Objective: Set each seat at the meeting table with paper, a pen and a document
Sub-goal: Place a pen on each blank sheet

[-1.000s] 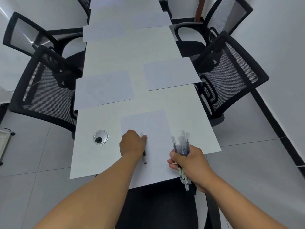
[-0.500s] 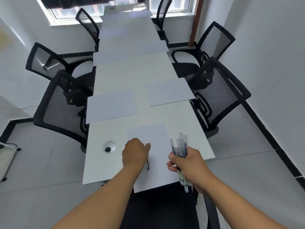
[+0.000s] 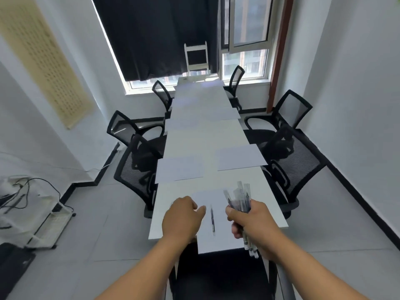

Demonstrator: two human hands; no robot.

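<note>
A long white meeting table [image 3: 203, 135] runs away from me toward the window. On its near end lies a sheet of paper [image 3: 216, 239] that overhangs the edge, with one dark pen [image 3: 213, 220] lying lengthwise on it. My left hand [image 3: 180, 219] hovers just left of that pen with its fingers loosely curled, holding nothing. My right hand [image 3: 249, 221] grips a bundle of pens [image 3: 239, 198] upright over the paper's right side. More sheets lie at the side seats, one on the left [image 3: 179, 168] and one on the right [image 3: 240, 156].
Black mesh chairs line both sides, the nearest ones on the left [image 3: 138, 169] and right [image 3: 296, 165]. A black chair seat [image 3: 220, 276] stands right below me at the table's end. A wire rack with cables [image 3: 36, 215] sits on the floor at left.
My left hand has let go of the pen and drawn back to the left, leaving the pen on the near sheet. The view has tilted up toward the window.
</note>
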